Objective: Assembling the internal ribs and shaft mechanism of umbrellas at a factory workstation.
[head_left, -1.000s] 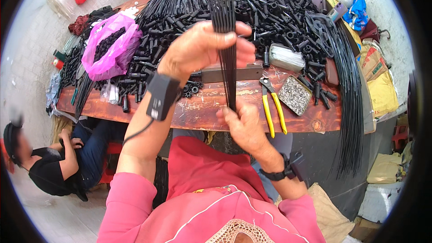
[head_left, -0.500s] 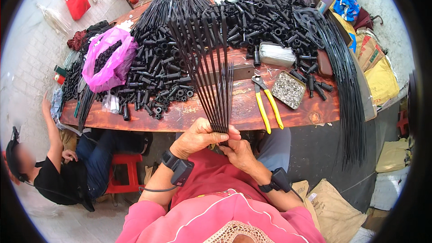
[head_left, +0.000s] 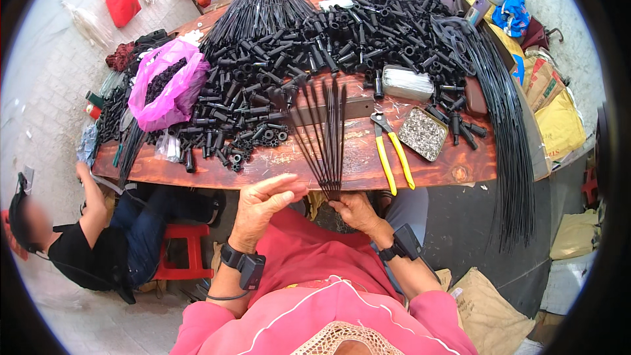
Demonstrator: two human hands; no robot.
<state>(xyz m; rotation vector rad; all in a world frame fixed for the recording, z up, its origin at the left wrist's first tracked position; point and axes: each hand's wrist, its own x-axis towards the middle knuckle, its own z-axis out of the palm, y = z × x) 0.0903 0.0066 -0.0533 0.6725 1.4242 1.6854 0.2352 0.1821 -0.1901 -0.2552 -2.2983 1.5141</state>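
My right hand grips the lower end of a fan of thin black umbrella ribs, just in front of the table's near edge. The ribs spread upward over the wood, their far tips blurred. Beside them, on the left, my left hand is open with fingers stretched out, apart from the bundle. A flat metal bar lies behind the ribs. To their right rest yellow-handled pliers and a shallow tin of small silvery pieces.
Heaped black plastic tubes cover much of the table. A pink bag stands left; long black ribs hang over the right edge. A clear box sits near the tin. Other people are at the left and far side.
My left hand has let go of the ribs and moved left, its fingers opening. The fan has dropped lower and narrowed; my right hand still holds its base.
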